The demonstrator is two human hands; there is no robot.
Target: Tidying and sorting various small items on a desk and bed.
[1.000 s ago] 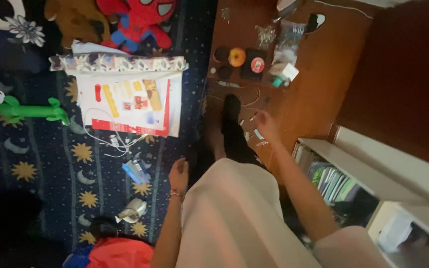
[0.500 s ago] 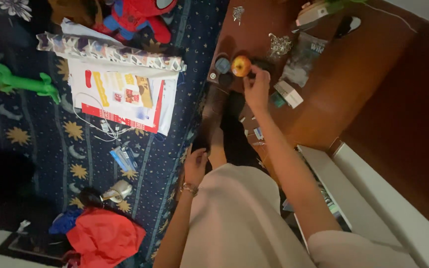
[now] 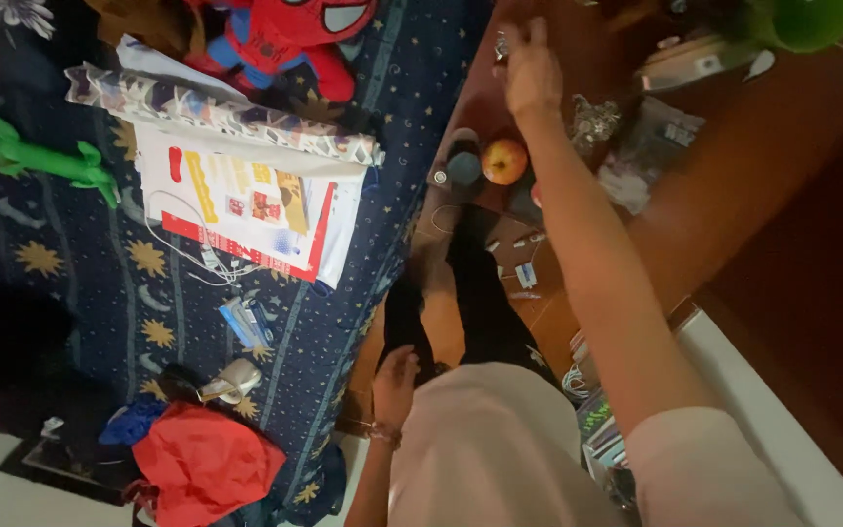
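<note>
My right hand (image 3: 531,70) stretches far out over the brown wooden table (image 3: 734,195), fingers apart, holding nothing; it hovers above small metal clutter near the table's far left edge. A red-yellow apple (image 3: 504,160) lies just below my forearm, next to two dark round lids (image 3: 461,166). My left hand (image 3: 397,383) hangs low beside my light-coloured clothing, loosely open and holding nothing, close to my black-clad leg (image 3: 480,293).
A dark blue star-patterned cover (image 3: 148,293) carries a red-and-blue plush toy (image 3: 275,39), a wrapping-paper roll (image 3: 217,112), printed sheets (image 3: 236,200), a green toy (image 3: 36,156), a white cable and red cloth (image 3: 202,464). A clear bag (image 3: 651,146) and small items lie on the table. A white shelf (image 3: 763,410) stands at right.
My right hand has moved from the apple farther up the table and opened. My left hand has dropped lower. The view has shifted slightly.
</note>
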